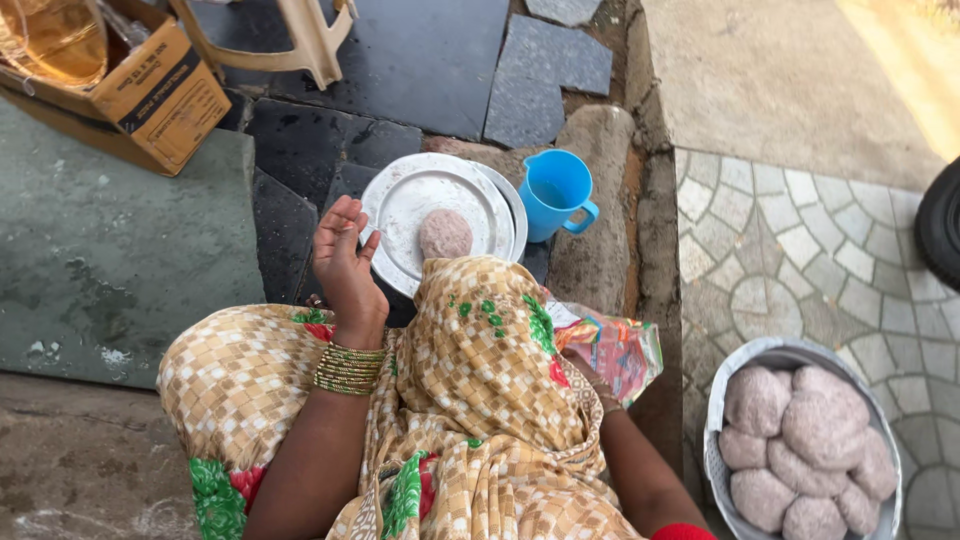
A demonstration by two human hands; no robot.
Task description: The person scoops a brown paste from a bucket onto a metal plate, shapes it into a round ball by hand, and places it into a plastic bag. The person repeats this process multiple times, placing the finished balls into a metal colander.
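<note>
My left hand (345,258) is raised over my left knee, fingers apart and holding nothing, with gold bangles at the wrist. Just to its right lies a floured steel plate (400,215) carrying one pinkish dough ball (445,233). A blue plastic mug (555,190) stands beside the plate. My right forearm reaches forward past my right knee, and the hand is hidden behind the checked yellow cloth, close to a colourful plastic packet (620,350). A metal bowl (775,352) with several pinkish dough balls (805,440) sits on the paving to my right.
A cardboard box (160,95) stands at the top left beside beige plastic chair legs (305,45). Dark stone slabs lie ahead, with a raised stone kerb (650,200) dividing them from grey paving. A black tyre (942,225) shows at the right edge.
</note>
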